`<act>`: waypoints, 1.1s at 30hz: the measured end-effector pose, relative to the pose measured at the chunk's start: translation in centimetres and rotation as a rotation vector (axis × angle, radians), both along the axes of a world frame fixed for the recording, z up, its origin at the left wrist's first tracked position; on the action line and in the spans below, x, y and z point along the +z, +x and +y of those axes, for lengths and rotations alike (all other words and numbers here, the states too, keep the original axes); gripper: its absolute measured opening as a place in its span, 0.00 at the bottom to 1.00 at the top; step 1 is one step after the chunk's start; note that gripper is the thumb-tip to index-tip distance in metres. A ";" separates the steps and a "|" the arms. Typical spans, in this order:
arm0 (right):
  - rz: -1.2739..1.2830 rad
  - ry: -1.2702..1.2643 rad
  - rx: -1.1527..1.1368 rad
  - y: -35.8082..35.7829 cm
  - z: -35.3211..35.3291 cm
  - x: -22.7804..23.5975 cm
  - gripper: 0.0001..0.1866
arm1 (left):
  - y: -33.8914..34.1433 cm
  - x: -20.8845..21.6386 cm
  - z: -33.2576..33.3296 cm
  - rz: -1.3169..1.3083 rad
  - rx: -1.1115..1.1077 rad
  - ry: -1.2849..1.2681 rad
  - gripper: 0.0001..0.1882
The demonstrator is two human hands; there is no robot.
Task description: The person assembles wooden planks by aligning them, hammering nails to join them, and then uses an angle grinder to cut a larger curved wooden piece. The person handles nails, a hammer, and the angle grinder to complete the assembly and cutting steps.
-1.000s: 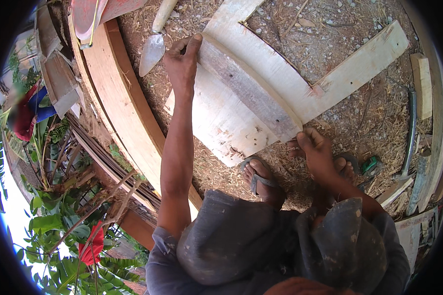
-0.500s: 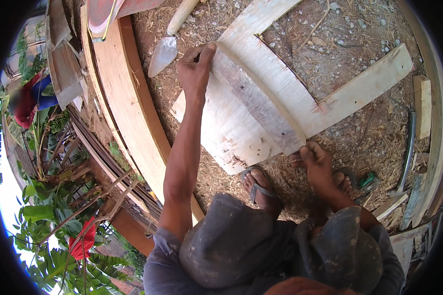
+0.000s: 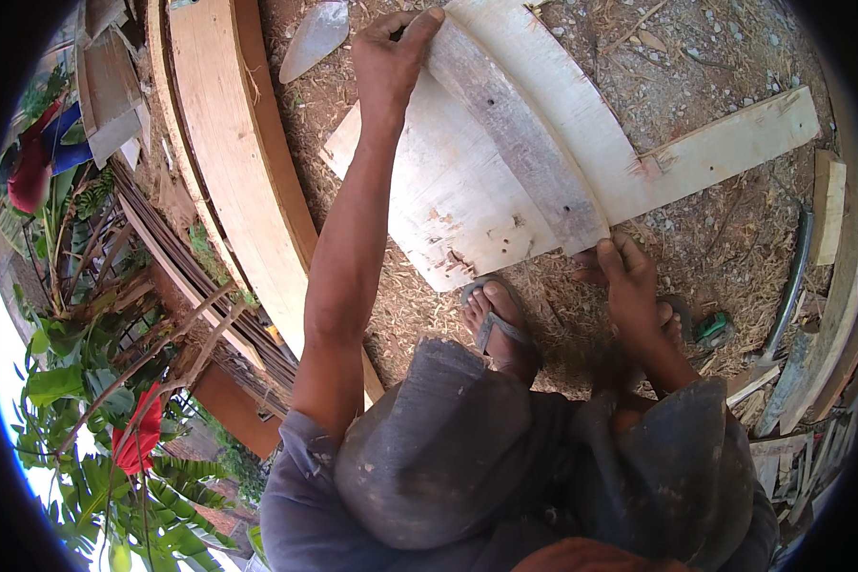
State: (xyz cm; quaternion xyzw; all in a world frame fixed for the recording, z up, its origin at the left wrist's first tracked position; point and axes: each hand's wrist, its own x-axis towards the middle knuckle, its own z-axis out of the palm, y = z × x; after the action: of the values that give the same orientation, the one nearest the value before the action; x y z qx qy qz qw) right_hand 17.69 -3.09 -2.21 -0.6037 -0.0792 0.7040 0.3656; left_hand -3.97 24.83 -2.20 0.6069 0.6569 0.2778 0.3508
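Note:
A narrow, weathered grey wooden board (image 3: 515,124) with small dark holes lies aslant over pale plywood pieces (image 3: 439,191) on the ground. My left hand (image 3: 391,62) grips its far end, thumb on top and fingers curled round the edge. At the near end, my right hand (image 3: 627,276) pinches the corner between thumb and fingers. Several small holes and a splintered patch mark the near edge of the plywood. Another pale plywood strip (image 3: 734,132) sticks out to the right.
Left of the plywood stands a long thick timber beam (image 3: 234,133). A trowel blade (image 3: 316,38) lies on the shavings-strewn soil at the top. A dark bar-like tool (image 3: 789,286), wood offcuts (image 3: 827,205) and a curved plank are at right. My sandalled foot (image 3: 500,324) is near the plywood.
The whole scene has shifted upward in the picture as the view tilted, leaving the trowel's handle out of sight. Both hands keep their hold on the board's ends.

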 end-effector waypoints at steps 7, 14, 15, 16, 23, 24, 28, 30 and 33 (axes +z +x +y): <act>-0.030 -0.110 -0.128 -0.6 0.1 0.3 0.21 | -0.9 -0.2 1.4 -0.119 -0.135 -0.156 0.23; -0.089 -0.087 -0.041 -0.4 -0.1 -0.1 0.24 | -2.8 0.0 4.2 -0.175 -0.293 -0.462 0.31; -0.098 -0.081 -0.038 -0.4 0.0 -0.1 0.24 | -2.9 0.1 4.3 -0.160 -0.305 -0.474 0.32; -0.101 -0.073 -0.044 -0.6 0.0 -0.1 0.24 | -3.1 0.2 4.3 -0.145 -0.316 -0.486 0.33; -0.193 -0.076 -0.063 -0.9 0.1 0.2 0.21 | -2.8 0.0 3.3 -0.115 -0.316 -0.366 0.42; -0.205 -0.093 -0.089 -1.0 0.2 0.7 0.20 | -3.0 0.1 3.4 -0.030 -0.353 -0.360 0.41; -0.138 -0.049 -0.139 -0.9 0.1 0.5 0.16 | -3.3 0.0 3.4 0.164 -0.412 -0.241 0.42; -0.119 -0.050 -0.156 -0.8 0.5 1.0 0.14 | -3.8 -0.9 3.4 0.141 -0.341 -0.235 0.43; -0.112 -0.044 -0.221 -0.8 -0.1 0.4 0.13 | -2.6 -0.2 2.7 -0.042 -0.357 -0.372 0.44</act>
State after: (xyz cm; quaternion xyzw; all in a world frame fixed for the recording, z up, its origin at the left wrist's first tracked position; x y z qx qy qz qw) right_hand 16.88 -3.16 -1.81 -0.6550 -0.0169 0.6261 0.4227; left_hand -6.61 27.55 -2.45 0.6325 0.5717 0.0983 0.5132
